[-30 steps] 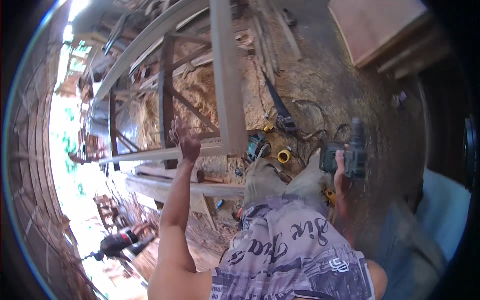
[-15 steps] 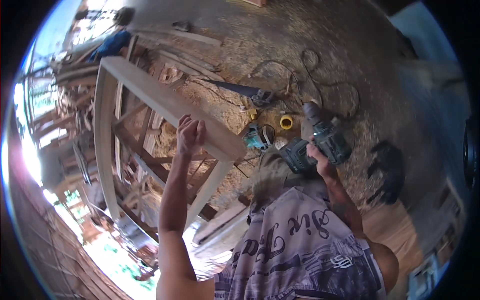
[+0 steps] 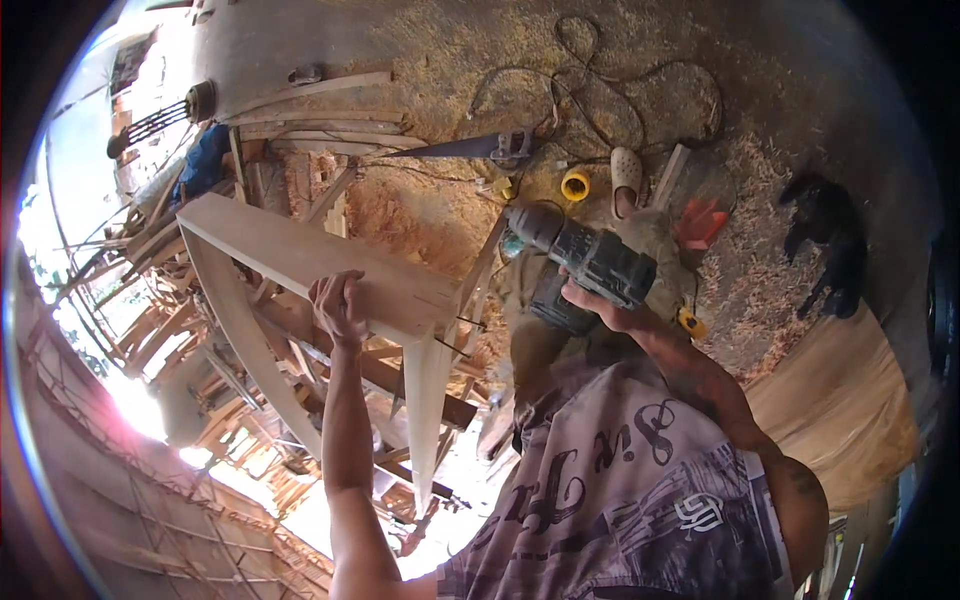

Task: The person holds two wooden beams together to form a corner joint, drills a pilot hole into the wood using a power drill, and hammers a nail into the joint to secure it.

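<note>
My left hand (image 3: 338, 308) is closed over the near edge of a pale wide board (image 3: 270, 245), the top of a wooden frame. A curved leg (image 3: 235, 315) runs down from the board's far left end, and a straight leg (image 3: 425, 410) from its right end. Two dark thin rods (image 3: 468, 322) stick out by that right corner. In my right hand (image 3: 600, 304) is a dark green cordless drill (image 3: 595, 258), its chuck turned toward the upper left, apart from the board. Whether a bit sits in the chuck I cannot tell.
A handsaw (image 3: 470, 149), a yellow ring (image 3: 575, 184) and a looping black cord (image 3: 600, 75) lie on the shaving-covered floor. My clog (image 3: 626, 172) stands beside a wooden strip (image 3: 671, 177). A black dog (image 3: 828, 235) lies at right. Scrap wood (image 3: 140, 350) piles up left.
My left hand has come down from a raised fist onto the board's edge. The drill has swung leftward, its chuck now nearer the board's right end. The whole view has shifted.
</note>
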Tool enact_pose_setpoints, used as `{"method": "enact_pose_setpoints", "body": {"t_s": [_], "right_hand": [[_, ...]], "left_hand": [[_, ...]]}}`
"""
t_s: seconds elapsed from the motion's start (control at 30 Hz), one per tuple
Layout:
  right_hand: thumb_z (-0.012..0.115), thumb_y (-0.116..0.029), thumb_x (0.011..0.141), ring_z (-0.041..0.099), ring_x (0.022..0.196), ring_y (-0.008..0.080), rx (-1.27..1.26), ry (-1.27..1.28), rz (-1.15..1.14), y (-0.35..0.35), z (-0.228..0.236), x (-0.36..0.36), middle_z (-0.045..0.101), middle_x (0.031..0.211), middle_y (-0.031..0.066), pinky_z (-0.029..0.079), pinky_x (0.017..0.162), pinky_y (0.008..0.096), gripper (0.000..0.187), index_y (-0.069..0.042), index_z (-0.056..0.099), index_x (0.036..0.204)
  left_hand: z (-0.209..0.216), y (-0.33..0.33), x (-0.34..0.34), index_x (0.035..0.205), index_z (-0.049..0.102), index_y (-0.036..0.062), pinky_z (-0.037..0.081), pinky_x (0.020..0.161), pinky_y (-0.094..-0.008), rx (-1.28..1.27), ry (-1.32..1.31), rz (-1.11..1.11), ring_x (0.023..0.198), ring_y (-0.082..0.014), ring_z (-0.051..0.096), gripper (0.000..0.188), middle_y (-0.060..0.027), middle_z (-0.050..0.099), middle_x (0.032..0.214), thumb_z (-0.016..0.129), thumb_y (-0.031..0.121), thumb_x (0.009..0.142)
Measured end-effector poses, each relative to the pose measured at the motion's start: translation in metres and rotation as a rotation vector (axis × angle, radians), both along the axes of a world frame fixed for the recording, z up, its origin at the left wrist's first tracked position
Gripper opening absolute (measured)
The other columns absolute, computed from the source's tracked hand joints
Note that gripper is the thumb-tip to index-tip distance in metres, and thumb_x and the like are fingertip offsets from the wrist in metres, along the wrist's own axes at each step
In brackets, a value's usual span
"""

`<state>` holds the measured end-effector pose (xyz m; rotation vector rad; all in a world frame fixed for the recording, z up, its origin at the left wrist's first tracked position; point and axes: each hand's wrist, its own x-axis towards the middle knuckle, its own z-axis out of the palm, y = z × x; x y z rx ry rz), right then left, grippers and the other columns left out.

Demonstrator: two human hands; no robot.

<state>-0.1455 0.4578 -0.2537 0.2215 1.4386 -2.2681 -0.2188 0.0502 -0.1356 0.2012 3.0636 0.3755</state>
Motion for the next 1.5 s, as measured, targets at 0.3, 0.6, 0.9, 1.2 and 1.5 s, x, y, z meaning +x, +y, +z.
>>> {"method": "enact_pose_setpoints", "body": {"t_s": [0.3, 0.6, 0.9, 1.2, 1.5], "right_hand": [[0.075, -0.019, 0.09, 0.065, 0.105, 0.0227, 0.073, 0.108, 0.15, -0.026, -0.053, 0.101, 0.069, 0.115, 0.0073, 0.05, 0.09, 0.0375, 0.036, -0.008, 0.063, 0.122], [0.08, -0.024, 0.084, 0.061, 0.115, 0.0217, 0.127, 0.445, 0.026, -0.117, -0.16, 0.211, 0.066, 0.12, 0.0071, 0.044, 0.101, 0.0394, 0.048, -0.01, 0.061, 0.125], [0.072, -0.013, 0.085, 0.069, 0.086, 0.0191, -0.39, 0.084, 0.177, -0.126, -0.149, 0.175, 0.07, 0.098, 0.0061, 0.053, 0.077, 0.0357, 0.027, -0.005, 0.066, 0.11], [0.059, -0.019, 0.1, 0.069, 0.089, 0.0131, -0.978, -0.367, 0.197, -0.134, -0.156, 0.173, 0.071, 0.103, 0.0088, 0.058, 0.08, 0.0336, 0.024, -0.002, 0.067, 0.115], [0.066, -0.012, 0.092, 0.068, 0.094, 0.0131, -0.742, -0.405, 0.318, -0.154, -0.16, 0.195, 0.07, 0.105, 0.0065, 0.053, 0.085, 0.0295, 0.026, -0.002, 0.066, 0.116]], "left_hand": [[-0.006, -0.01, 0.007, 0.073, 0.071, 0.003, 0.044, 0.086, -0.0364, 0.136, -0.105, 0.006, 0.073, -0.0218, 0.064, 0.027, -0.0094, 0.073, 0.075, 0.051, 0.019, 0.079], [-0.013, -0.037, 0.005, 0.073, 0.069, -0.0023, 0.045, 0.085, -0.0354, 0.094, -0.028, -0.277, 0.074, -0.0244, 0.066, 0.036, -0.0152, 0.073, 0.079, 0.045, 0.022, 0.084], [-0.015, -0.022, 0.006, 0.082, 0.071, -0.0019, 0.049, 0.084, -0.0392, 0.005, -0.116, -0.392, 0.081, -0.0312, 0.071, 0.04, -0.0176, 0.075, 0.088, 0.043, 0.026, 0.088], [-0.015, -0.01, 0.009, 0.081, 0.07, -0.0028, 0.051, 0.079, -0.0397, -0.047, -0.132, -0.359, 0.08, -0.0318, 0.07, 0.041, -0.0176, 0.075, 0.086, 0.044, 0.028, 0.087], [-0.005, 0.007, -0.005, 0.083, 0.072, -0.0022, 0.051, 0.087, -0.0384, -0.143, -0.228, -0.321, 0.086, -0.0267, 0.069, 0.043, -0.0154, 0.076, 0.09, 0.044, 0.03, 0.087]]}}
